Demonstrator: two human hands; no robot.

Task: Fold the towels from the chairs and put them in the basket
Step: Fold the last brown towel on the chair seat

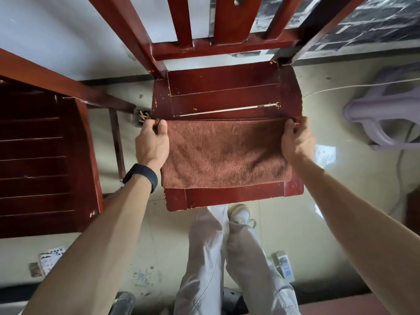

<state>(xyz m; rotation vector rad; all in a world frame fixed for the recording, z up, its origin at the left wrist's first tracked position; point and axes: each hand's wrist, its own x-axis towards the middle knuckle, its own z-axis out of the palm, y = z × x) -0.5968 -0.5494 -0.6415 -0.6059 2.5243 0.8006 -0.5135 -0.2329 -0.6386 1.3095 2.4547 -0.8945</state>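
On the front half of the chair seat (227, 92) the brown towel (225, 153) lies folded, long axis left to right. The left grip (152, 144) pinches its far-left corner, the right grip (297, 139) its far-right corner; both equally near, basket unseen.

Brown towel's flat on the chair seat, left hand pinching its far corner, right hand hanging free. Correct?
Not free: the right hand pinches the other far corner, as the head view shows. The rest holds: the towel lies flat on the chair seat, with the left hand pinching its far corner.
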